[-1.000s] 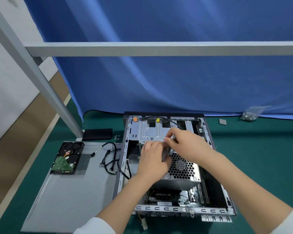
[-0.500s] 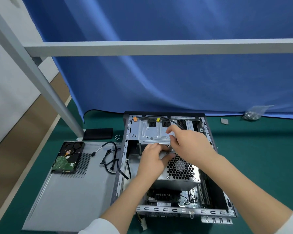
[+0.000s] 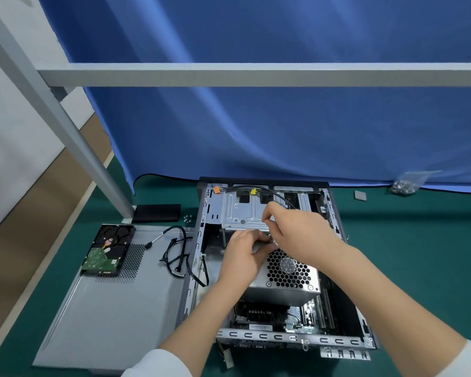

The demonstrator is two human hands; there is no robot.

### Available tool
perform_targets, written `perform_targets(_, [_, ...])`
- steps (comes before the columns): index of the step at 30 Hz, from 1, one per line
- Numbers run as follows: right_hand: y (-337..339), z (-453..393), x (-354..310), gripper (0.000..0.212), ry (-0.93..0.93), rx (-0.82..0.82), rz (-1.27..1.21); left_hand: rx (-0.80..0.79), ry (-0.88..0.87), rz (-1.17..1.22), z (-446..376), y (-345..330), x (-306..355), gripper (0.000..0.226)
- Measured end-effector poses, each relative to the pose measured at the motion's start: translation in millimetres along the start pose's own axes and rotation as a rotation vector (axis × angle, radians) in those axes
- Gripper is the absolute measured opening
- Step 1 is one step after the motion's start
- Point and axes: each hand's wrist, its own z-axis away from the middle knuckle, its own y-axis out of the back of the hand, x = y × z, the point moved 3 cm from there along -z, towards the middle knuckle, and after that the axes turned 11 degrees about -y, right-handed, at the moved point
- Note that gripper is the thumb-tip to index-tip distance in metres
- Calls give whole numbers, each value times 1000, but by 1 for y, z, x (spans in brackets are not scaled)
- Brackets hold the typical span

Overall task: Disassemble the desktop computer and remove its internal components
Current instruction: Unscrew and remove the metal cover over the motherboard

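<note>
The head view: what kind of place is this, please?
Probably a staged electronics workbench, not a home: a dark green table mat, a hanging blue cloth backdrop, a grey metal frame bar, and an open grey desktop computer case.

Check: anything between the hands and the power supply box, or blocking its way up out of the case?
Nothing between: the left hand rests on the power supply box, the right hand works at its far edge. Nothing visible lies over the box; the black cable arcs over the drive bracket behind it.
</note>
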Motion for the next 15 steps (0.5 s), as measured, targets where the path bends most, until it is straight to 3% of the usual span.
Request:
perform_targets(1, [1, 1, -1, 17, 4, -20, -17, -9, 0, -13, -1, 1, 0, 4])
perform_targets(5, [3, 1, -2, 13, -45, -112, -90, 10, -19, -37, 0, 1, 2, 40])
perform_targets(9, [0, -3, -6, 26, -100, 4, 34, 23, 0, -7, 0, -1, 2, 37])
perform_targets(15, [-5, -4, -7, 14, -76, -40, -64, 45, 20, 35, 1, -1, -1, 46])
